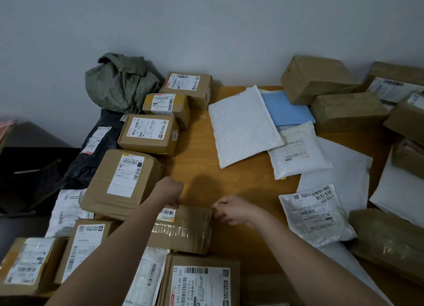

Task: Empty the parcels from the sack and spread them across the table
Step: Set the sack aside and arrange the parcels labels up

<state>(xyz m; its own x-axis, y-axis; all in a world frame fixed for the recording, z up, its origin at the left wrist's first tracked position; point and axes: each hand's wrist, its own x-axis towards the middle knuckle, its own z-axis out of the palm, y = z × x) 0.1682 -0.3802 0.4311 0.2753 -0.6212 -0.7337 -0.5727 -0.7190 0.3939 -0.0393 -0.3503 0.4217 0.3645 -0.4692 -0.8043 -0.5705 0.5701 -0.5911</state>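
The person is working on a taped cardboard box (183,227) lying near the front edge of the wooden table (241,184), among parcels already spread out, while the crumpled green sack (119,83) is sitting slumped at the far left corner against the wall. The left hand (171,192) is curling over the box's far left corner, fingers hooked on its top edge, and the right hand (231,209) is pinching its far right corner. It looks stiff, probably light, its tape likely slick, so gripping opposite corners seems wise.
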